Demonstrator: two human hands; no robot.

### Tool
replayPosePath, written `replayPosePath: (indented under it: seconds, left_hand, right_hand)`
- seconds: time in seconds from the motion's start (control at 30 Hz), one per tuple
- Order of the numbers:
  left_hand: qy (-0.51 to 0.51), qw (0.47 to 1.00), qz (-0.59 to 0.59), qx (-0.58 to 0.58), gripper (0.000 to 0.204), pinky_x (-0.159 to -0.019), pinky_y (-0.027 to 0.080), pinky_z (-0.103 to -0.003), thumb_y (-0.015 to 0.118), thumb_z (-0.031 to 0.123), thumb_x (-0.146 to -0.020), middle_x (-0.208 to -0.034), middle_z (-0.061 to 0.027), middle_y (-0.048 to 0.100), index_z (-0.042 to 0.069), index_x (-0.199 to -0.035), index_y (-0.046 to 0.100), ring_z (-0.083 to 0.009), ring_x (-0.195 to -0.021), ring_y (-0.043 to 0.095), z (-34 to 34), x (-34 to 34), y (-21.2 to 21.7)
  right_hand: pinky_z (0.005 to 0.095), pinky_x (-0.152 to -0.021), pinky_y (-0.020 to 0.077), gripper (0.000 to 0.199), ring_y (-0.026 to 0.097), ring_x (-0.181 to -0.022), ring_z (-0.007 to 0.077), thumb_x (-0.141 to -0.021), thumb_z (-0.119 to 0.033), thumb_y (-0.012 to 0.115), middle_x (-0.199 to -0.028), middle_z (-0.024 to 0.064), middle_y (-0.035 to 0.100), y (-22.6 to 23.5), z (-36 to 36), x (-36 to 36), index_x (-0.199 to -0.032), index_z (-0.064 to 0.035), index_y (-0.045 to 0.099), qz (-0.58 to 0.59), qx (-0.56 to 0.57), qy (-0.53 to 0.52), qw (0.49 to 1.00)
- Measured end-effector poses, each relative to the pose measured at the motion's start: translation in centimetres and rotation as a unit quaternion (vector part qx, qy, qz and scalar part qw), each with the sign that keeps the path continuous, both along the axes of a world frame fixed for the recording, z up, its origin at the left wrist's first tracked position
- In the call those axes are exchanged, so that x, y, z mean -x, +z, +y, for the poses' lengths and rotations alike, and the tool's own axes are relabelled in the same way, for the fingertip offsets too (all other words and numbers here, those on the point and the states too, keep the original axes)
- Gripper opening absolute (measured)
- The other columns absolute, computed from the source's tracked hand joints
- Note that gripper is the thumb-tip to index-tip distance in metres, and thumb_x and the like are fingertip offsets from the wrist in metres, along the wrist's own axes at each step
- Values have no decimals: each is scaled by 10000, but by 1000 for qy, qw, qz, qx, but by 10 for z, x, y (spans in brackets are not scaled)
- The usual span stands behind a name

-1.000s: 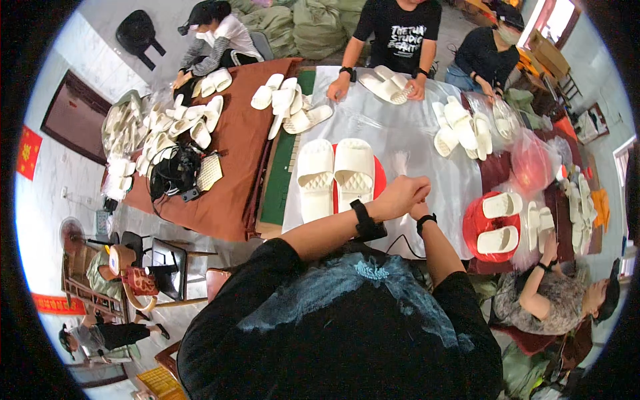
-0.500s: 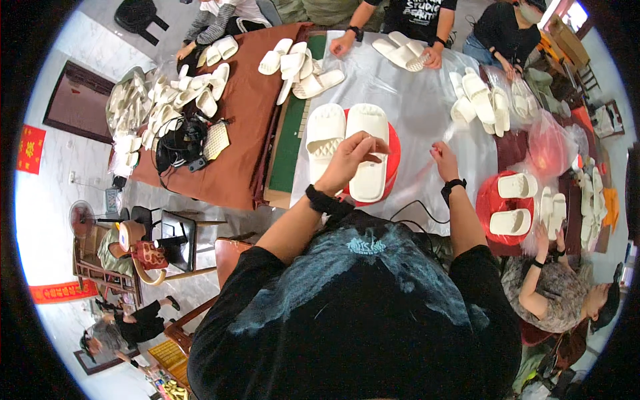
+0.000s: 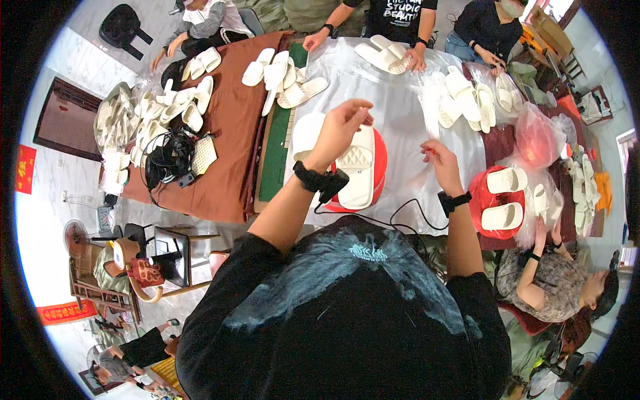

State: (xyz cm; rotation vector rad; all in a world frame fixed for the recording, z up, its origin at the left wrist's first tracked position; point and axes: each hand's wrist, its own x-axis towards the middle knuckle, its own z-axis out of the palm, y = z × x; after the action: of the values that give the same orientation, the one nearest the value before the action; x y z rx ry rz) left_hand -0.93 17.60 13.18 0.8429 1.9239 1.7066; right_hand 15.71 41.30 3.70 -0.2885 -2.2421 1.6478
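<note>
My left hand (image 3: 341, 128) is raised over a pair of white slippers (image 3: 358, 175) lying on a round red tray (image 3: 380, 160). Its thumb and fingers are pinched together, and it hides part of the left slipper. My right hand (image 3: 440, 162) hovers to the right of the tray over the clear plastic sheet (image 3: 407, 127) that covers the table, its fingertips also pinched. Whatever is between the fingers of either hand is too thin to make out. Both wrists wear black bands, and a black cable (image 3: 400, 215) trails from the left one.
More white slippers lie in heaps on the brown cloth (image 3: 227, 147) at left and along the far edge. Other people sit around the table. One at right has a second red tray (image 3: 481, 200) with slippers. Black cables (image 3: 167, 163) lie at left, a red bag (image 3: 533, 137) at right.
My hands were together over the tray. They have drawn apart, the left rising up and to the left over the slippers, the right shifting out to the right.
</note>
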Motion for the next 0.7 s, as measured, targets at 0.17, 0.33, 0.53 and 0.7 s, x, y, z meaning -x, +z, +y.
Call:
replayPosePath:
  seconds: [0.17,0.33,0.53,0.7]
  left_hand:
    - [65,995,68,-34,270,-717,488,-264,522,189,-956,-891,-69,683,17,-1146,607,-128,-842,643,34,25,6]
    - [55,998,-2,6,327,-674,481,-272,584,286,-928,-873,-56,681,11,-1097,639,-122,-823,640,73,46,-12]
    - [59,988,-142,-33,241,-666,471,-268,623,262,-908,-880,-37,681,38,-991,654,-114,-809,648,87,50,-19]
    - [92,978,-172,-70,212,-673,469,-270,635,254,-892,-867,-32,683,48,-942,654,-115,-794,647,80,60,-26]
  right_hand:
    - [277,-708,496,165,601,-824,147,-908,-8,506,-945,83,641,21,-6,-4,-1022,17,624,21,-29,36,999]
    - [275,-711,495,172,602,-826,151,-912,-7,502,-952,95,645,32,-12,-6,-1025,19,628,31,-62,61,996]
    - [277,-694,494,158,603,-766,157,-905,-39,528,-940,94,651,30,-13,-8,-1001,19,639,3,-66,65,996]
    - [277,-685,496,167,603,-743,158,-904,-53,533,-922,98,653,32,-14,-8,-1014,6,643,-15,-63,64,996]
